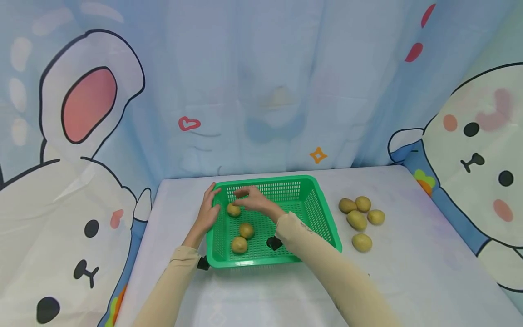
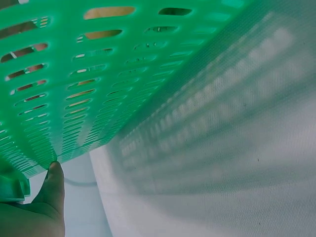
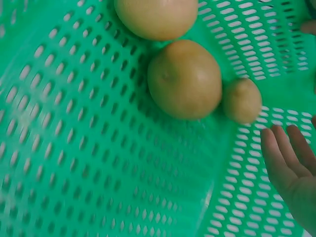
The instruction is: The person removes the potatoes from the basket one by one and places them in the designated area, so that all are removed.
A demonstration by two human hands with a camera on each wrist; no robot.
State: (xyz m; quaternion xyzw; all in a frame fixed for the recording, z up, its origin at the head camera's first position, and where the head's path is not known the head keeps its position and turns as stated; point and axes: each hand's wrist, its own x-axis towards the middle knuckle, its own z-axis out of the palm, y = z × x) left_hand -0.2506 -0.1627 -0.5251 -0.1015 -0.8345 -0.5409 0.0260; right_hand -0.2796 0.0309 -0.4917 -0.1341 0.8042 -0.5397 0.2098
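A green basket [image 1: 278,260] holds three round yellow-brown potatoes: one near its far left corner [image 1: 233,210], two nearer the front left [image 1: 246,230]. The left hand [image 1: 207,213] lies on the basket's left rim; in the left wrist view its thumb [image 2: 55,185] touches the outer wall. Over the far left part of the basket is the right hand [image 1: 254,200], fingers bent loosely with nothing between them, close to the far left potato. In the right wrist view the right hand [image 3: 296,173] has its fingers extended beside the smallest-looking potato [image 3: 242,100].
Several potatoes [image 1: 357,220] lie on the white-covered table [image 1: 412,254] to the right of the basket. A pale blue curtain [image 1: 269,91] with cartoon animals hangs behind the table and along both sides.
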